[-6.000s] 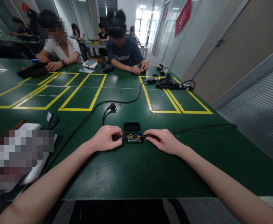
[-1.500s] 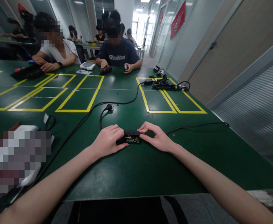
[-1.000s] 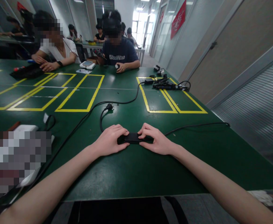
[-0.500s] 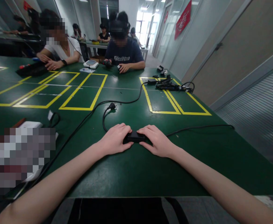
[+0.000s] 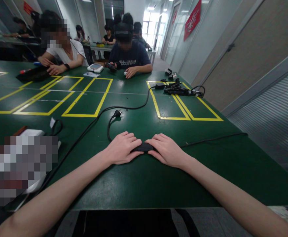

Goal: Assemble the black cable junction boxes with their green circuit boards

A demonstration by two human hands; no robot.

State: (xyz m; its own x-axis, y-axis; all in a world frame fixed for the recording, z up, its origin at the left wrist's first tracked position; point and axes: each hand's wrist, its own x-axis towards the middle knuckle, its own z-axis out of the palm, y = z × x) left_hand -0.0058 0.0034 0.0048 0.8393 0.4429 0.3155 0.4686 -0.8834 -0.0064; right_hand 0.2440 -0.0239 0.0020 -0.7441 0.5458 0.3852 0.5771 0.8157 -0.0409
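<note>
In the head view, a black power adapter (image 5: pixel 146 147) lies between my two hands, low over the green table (image 5: pixel 144 184). My left hand (image 5: pixel 124 148) is closed on its left end, thumb at the near side and fingers on top. My right hand (image 5: pixel 166 149) grips the right end the same way, so only the adapter's middle shows. A short cord on the left curves away to a black plug (image 5: pixel 117 114) with its prongs facing right. From the right end a thin black cable (image 5: pixel 215 137) runs to the right.
A long black cable (image 5: pixel 89 124) crosses the table to a small black block (image 5: pixel 160 86) and a heap of black cords (image 5: pixel 180 89). Yellow tape (image 5: pixel 175 118) marks rectangles. A pixelated item (image 5: pixel 23 168) is at left. Two people sit opposite, their hands on things there.
The adapter has turned slightly and shifted a little right, its top face now less visible. My left fingers have moved right along it. The plug has slid slightly left.
</note>
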